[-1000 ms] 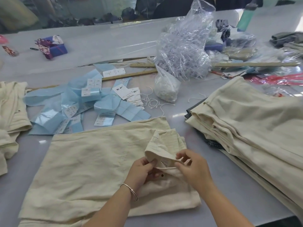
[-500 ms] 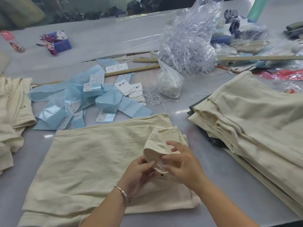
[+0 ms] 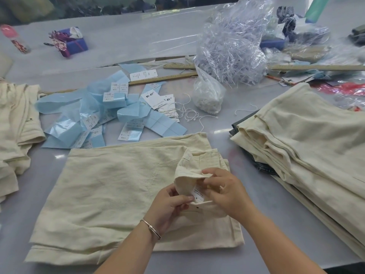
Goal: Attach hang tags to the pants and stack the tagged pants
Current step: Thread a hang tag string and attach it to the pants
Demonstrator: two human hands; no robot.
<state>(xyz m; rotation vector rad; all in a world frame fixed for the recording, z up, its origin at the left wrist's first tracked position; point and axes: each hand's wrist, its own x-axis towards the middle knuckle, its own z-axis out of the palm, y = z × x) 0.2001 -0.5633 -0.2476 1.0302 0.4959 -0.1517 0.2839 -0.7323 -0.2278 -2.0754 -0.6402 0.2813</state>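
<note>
Folded cream pants (image 3: 110,190) lie flat on the table in front of me. Their waistband (image 3: 187,171) is turned up and open at the right end, and a small white sewn-in label (image 3: 197,193) shows inside it. My left hand (image 3: 167,206) pinches the lower edge of the waistband beside the label. My right hand (image 3: 227,190) pinches the upper fold of the waistband and holds it open. White hang tags (image 3: 158,97) with loose strings lie beyond the pants among blue paper slips (image 3: 83,119).
A tall stack of cream pants (image 3: 308,143) fills the right side. More cream pants (image 3: 15,119) lie at the left edge. Behind are a small bag of white strings (image 3: 207,95), a big clear bag of plastic fasteners (image 3: 231,48) and wooden rulers (image 3: 164,78).
My right hand has moved left over the waistband and spread it open, exposing the inner label. My left hand has shifted up to the band's lower edge.
</note>
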